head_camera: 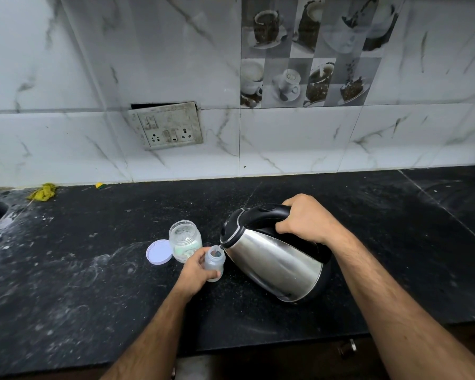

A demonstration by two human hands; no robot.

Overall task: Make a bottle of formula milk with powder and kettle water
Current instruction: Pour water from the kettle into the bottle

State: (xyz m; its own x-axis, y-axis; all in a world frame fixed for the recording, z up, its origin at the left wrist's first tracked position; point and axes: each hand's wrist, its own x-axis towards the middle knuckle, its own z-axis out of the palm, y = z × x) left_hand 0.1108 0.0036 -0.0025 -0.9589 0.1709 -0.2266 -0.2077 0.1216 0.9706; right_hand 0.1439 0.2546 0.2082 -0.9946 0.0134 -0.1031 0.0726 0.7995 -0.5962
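On the black bench (93,270), the left hand (196,268) has its grip wrapped round the bottle (215,263). At its three o'clock, the right hand (305,219) grips the tilted kettle (274,256) by the handle, spout over the bottle's mouth.

Bottle (214,263) stood on counter (93,283) in my left hand (196,270). Kettle (274,259) at its 3 o'clock, tilted, spout over bottle mouth. Jar (185,244) at bottle's 11, lid (159,252) at jar's 9. My right hand (305,219) on kettle handle.

One head-worn view — looking forward and down, close over the worktop (93,270) near edge — facing the tiled wall (66,78).
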